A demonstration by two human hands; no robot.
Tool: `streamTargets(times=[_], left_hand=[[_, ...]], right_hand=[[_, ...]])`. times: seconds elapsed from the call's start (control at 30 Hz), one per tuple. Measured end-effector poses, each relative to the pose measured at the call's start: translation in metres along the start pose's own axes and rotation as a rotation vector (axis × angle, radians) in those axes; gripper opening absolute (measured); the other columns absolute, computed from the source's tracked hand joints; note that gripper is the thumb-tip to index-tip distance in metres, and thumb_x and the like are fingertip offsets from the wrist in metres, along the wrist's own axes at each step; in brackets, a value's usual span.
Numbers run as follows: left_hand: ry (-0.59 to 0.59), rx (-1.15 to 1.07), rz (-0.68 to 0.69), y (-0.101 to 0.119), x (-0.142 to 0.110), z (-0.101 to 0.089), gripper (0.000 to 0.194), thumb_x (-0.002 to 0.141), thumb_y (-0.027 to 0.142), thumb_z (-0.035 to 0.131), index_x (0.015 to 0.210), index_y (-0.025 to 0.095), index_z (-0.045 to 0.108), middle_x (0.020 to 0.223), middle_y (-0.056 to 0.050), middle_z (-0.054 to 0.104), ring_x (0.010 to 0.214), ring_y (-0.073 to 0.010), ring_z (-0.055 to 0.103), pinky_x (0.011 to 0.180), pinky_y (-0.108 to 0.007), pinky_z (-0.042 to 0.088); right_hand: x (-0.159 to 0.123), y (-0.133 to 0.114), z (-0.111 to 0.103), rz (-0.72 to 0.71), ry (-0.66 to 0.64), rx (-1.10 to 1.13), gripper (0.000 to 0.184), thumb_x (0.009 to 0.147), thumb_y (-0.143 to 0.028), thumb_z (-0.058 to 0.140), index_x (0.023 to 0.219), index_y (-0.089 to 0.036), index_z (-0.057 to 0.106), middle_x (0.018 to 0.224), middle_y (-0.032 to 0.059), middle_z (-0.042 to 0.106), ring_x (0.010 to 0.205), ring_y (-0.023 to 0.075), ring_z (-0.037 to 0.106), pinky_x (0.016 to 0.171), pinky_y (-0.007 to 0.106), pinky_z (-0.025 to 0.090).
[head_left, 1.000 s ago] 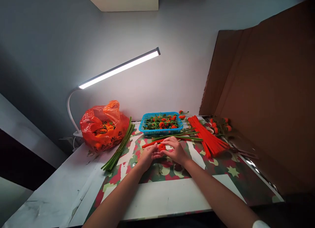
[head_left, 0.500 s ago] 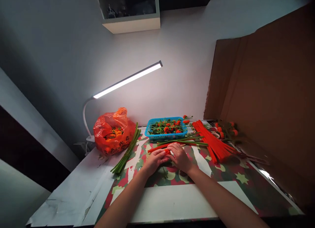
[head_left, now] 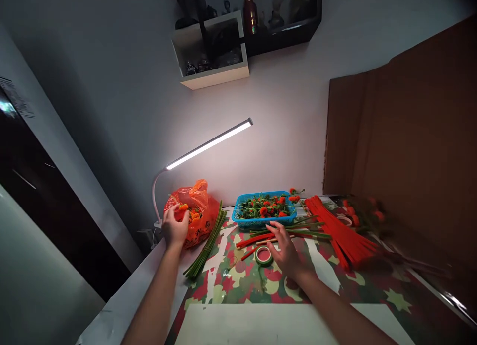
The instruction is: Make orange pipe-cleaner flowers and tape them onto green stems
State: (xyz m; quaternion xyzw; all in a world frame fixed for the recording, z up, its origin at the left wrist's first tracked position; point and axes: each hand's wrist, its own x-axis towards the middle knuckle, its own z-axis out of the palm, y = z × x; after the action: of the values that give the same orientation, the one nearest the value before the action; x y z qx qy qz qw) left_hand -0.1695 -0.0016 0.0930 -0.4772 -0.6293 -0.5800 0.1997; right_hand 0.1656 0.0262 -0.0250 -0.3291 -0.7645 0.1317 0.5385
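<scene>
My left hand is at the orange plastic bag, its thumb and fingertips around a small orange flower head. More orange flower heads show inside the bag's mouth. My right hand hovers over the table with fingers spread and nothing in it. Just left of it lies a roll of green tape. Red fuzzy stems and green stems lie beyond my right fingertips. A tied bundle of green stems rests beside the bag.
A blue basket of orange-red flowers with green leaves stands at the back. Right of it fans a large bunch of red fuzzy stems. A lit lamp reaches above the table; cardboard walls the right side. A white sheet lies in front.
My hands were together over an orange-red piece mid-table. They have parted: the left has gone to the bag, the right has opened and moved slightly right. The tape roll is now uncovered. The view has tilted up.
</scene>
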Motion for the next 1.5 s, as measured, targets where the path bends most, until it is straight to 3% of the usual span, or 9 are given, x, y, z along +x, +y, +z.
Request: streamTargets(times=[0.1,0.33,0.47,0.67,0.83,1.03,1.17,1.33,1.5], left_hand=[[-0.309,0.027,0.071,-0.019,0.015,0.005,0.013,0.072,0.024,0.059,0.082,0.015,0.062,0.09,-0.007,0.069,0.095,-0.0266,0.061,0.089,-0.041,0.046],[-0.068,0.095,0.265,0.002,-0.034,-0.001,0.019,0.079,0.018,0.045,0.087,0.014,0.062,0.095,-0.009,0.066,0.095,-0.0251,0.059,0.092,-0.04,0.042],[-0.073,0.072,0.355,0.033,-0.075,0.013,0.014,0.078,0.019,0.05,0.085,0.016,0.062,0.089,-0.009,0.063,0.091,-0.0246,0.057,0.088,-0.04,0.041],[-0.568,-0.051,0.535,0.069,-0.12,0.055,0.015,0.079,0.017,0.05,0.085,0.021,0.063,0.093,-0.007,0.064,0.092,-0.0228,0.056,0.084,-0.035,0.042],[-0.792,0.028,0.472,0.064,-0.142,0.067,0.015,0.079,0.023,0.051,0.088,0.02,0.063,0.096,-0.008,0.063,0.092,-0.0242,0.056,0.081,-0.037,0.044],[-0.825,0.166,0.325,0.04,-0.149,0.067,0.034,0.082,0.035,0.052,0.11,0.017,0.058,0.106,-0.01,0.062,0.101,-0.0266,0.054,0.084,-0.038,0.043],[-0.868,0.252,0.297,0.035,-0.149,0.072,0.023,0.084,0.033,0.049,0.093,0.018,0.064,0.095,-0.008,0.063,0.092,-0.024,0.056,0.077,-0.034,0.042],[-0.837,0.204,0.282,0.037,-0.147,0.075,0.023,0.087,0.027,0.043,0.077,0.019,0.062,0.086,-0.006,0.064,0.086,-0.0216,0.057,0.071,-0.03,0.038],[-0.723,0.049,0.108,0.034,-0.144,0.077,0.02,0.086,0.021,0.038,0.075,0.019,0.054,0.075,-0.004,0.062,0.074,-0.0192,0.057,0.064,-0.027,0.037]], right_hand=[[0.0,0.005,-0.001,0.022,0.02,-0.019,0.045,0.084,-0.016,0.047,0.127,-0.027,0.049,0.131,0.009,0.046,0.122,0.0248,0.047,0.097,0.043,0.045],[0.0,0.007,-0.002,0.08,0.05,-0.005,0.035,0.081,-0.013,0.046,0.114,-0.021,0.058,0.126,0.0115,0.047,0.112,0.0233,0.054,0.092,0.04,0.048],[0.0,0.006,-0.002,0.099,0.047,-0.01,0.032,0.08,-0.011,0.047,0.108,-0.02,0.06,0.122,0.0109,0.048,0.115,0.0235,0.051,0.097,0.041,0.044],[0.006,0.012,-0.009,0.189,0.159,-0.052,0.022,0.081,-0.013,0.044,0.097,-0.019,0.059,0.113,0.0104,0.05,0.11,0.0229,0.05,0.093,0.039,0.044],[0.009,0.015,-0.009,0.207,0.161,-0.075,0.019,0.08,-0.011,0.043,0.089,-0.019,0.058,0.103,0.0093,0.052,0.103,0.0219,0.05,0.089,0.037,0.043],[0.006,0.019,-0.001,0.181,0.085,-0.1,0.02,0.075,-0.009,0.045,0.082,-0.019,0.06,0.098,0.0073,0.053,0.097,0.0213,0.051,0.086,0.035,0.042],[0.003,0.021,-0.002,0.176,0.075,-0.101,0.019,0.074,-0.008,0.045,0.078,-0.019,0.06,0.095,0.0067,0.054,0.094,0.0214,0.051,0.084,0.035,0.041],[0.002,0.018,-0.004,0.121,0.062,-0.119,0.02,0.072,-0.006,0.044,0.075,-0.019,0.059,0.091,0.0062,0.054,0.09,0.0212,0.05,0.082,0.035,0.041],[0.002,0.015,-0.003,0.083,0.009,-0.14,0.02,0.071,-0.005,0.044,0.074,-0.019,0.058,0.089,0.0065,0.055,0.088,0.0212,0.05,0.08,0.035,0.042]])
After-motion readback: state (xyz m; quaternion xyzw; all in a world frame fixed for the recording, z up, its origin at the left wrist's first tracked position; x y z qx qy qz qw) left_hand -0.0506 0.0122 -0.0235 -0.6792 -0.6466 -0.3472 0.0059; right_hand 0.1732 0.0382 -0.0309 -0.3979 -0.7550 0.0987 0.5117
